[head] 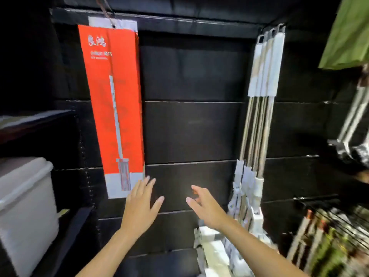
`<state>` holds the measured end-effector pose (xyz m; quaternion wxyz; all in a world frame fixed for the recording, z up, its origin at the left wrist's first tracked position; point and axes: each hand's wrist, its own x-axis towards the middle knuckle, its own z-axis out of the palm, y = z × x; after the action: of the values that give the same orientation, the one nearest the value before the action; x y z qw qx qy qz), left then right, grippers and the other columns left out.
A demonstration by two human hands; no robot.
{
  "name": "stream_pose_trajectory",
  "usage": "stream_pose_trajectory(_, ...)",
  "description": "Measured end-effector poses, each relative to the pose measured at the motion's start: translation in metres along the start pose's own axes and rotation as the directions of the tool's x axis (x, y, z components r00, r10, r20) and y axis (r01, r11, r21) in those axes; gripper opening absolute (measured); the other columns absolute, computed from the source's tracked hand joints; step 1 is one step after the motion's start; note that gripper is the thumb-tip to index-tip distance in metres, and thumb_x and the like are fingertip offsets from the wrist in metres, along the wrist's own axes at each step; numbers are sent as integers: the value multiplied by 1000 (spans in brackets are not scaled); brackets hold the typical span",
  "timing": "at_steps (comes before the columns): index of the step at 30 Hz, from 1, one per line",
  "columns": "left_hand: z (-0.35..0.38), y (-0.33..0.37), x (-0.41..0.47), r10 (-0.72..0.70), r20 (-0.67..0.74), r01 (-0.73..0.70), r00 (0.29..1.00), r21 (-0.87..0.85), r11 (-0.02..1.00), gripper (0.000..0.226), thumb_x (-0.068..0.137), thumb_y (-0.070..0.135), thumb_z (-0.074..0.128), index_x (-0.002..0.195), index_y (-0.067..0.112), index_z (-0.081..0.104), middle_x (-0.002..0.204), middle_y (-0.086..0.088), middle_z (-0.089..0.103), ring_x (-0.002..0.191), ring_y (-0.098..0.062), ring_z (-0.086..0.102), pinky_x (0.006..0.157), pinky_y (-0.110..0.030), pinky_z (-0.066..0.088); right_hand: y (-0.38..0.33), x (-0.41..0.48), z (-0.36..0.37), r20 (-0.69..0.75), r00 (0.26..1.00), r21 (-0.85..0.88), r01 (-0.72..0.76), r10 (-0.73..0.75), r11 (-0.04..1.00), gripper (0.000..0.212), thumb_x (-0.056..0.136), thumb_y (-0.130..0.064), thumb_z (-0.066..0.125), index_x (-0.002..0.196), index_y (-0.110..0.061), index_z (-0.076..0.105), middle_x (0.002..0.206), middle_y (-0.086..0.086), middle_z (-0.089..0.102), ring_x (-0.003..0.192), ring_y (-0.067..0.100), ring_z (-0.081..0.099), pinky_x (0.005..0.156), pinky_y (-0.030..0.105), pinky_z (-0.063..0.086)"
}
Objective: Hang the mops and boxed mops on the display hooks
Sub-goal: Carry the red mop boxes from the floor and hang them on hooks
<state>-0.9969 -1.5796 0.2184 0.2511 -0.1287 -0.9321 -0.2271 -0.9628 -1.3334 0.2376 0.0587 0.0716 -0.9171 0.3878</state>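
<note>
A tall red boxed mop (113, 108) with a white top and bottom band hangs from a hook (113, 25) on the black slat wall, at the left. Several white-handled mops (261, 96) hang together from a hook at the upper right, their heads reaching down to the lower right. My left hand (139, 204) is spread flat just below the box's bottom right corner, its fingertips at or near the box edge. My right hand (203, 206) is held out with fingers relaxed in front of the bare wall, holding nothing.
The black slat wall (189, 126) between the box and the mops is bare. A white plastic bin (26, 206) sits on a dark shelf at the left. More mop handles (355, 116), a green item (347, 33) and wire racks (329, 236) crowd the right edge.
</note>
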Motion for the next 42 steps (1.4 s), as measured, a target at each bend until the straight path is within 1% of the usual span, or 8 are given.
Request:
stream_pose_trajectory(8, 134, 150, -164, 300, 496, -312, 815, -61, 948, 68, 91, 60, 45, 145, 21, 56, 155, -4, 52, 144, -34, 49, 107, -51, 51, 171, -232, -24, 46, 934, -47, -352, 354, 935, 66, 101, -56, 51, 155, -21, 37, 153, 4, 41, 134, 20, 51, 113, 31, 40)
stream_pose_trajectory(14, 195, 291, -268, 444, 711, -441, 544, -208, 873, 83, 91, 72, 20, 162, 29, 27, 172, 1, 20, 160, -26, 17, 127, -48, 19, 267, -416, -72, -54, 777, -21, -629, 627, 777, 68, 100, -63, 48, 153, -21, 40, 147, 7, 46, 134, 23, 51, 112, 32, 40)
stream_pose_trajectory(17, 217, 366, -302, 543, 715, -513, 441, -296, 806, 97, 81, 76, 8, 162, 28, 29, 172, -1, 20, 160, -25, 15, 129, -47, 17, 293, -499, -103, -150, 670, -21, -737, 727, 676, 64, 102, -57, 46, 153, -19, 40, 149, 9, 44, 134, 28, 51, 109, 36, 40)
stream_pose_trajectory(22, 245, 481, -343, 685, 679, -609, 263, -434, 664, 79, 96, 71, 30, 161, 26, 32, 171, 0, 26, 160, -25, 18, 128, -49, 21, 321, -618, -150, -298, 483, 69, -849, 823, 523, 65, 104, -56, 44, 156, -17, 38, 157, 9, 41, 143, 24, 43, 118, 33, 33)
stream_pose_trajectory(31, 319, 660, -398, 829, 559, -639, -15, -643, 422, 92, 86, 77, 13, 162, 28, 27, 172, 2, 21, 160, -23, 15, 128, -48, 16, 374, -744, -222, -386, 163, 303, -907, 908, 292, 63, 104, -54, 47, 155, -17, 39, 158, 8, 38, 138, 25, 50, 116, 33, 39)
stream_pose_trajectory(35, 362, 737, -408, 846, 527, -627, -84, -688, 366, 73, 101, 68, 30, 164, 31, 20, 174, 5, 11, 161, -20, 7, 129, -42, 10, 416, -769, -269, -403, 45, 390, -895, 914, 217, 63, 103, -53, 49, 154, -17, 40, 157, 6, 39, 136, 24, 52, 115, 32, 40)
stream_pose_trajectory(39, 406, 814, -403, 855, 494, -636, -158, -714, 294, 95, 86, 84, 1, 164, 32, 17, 174, 5, 10, 161, -21, 7, 130, -43, 12, 467, -784, -332, -441, -83, 496, -852, 894, 166, 60, 102, -50, 54, 151, -17, 45, 154, 7, 45, 134, 24, 54, 114, 34, 42)
stream_pose_trajectory(42, 436, 870, -395, 872, 459, -625, -170, -734, 264, 95, 85, 83, 7, 164, 31, 20, 174, 3, 13, 161, -22, 9, 129, -44, 14, 505, -792, -378, -478, -127, 517, -841, 869, 161, 59, 102, -51, 54, 150, -18, 47, 154, 7, 46, 135, 24, 53, 116, 38, 42)
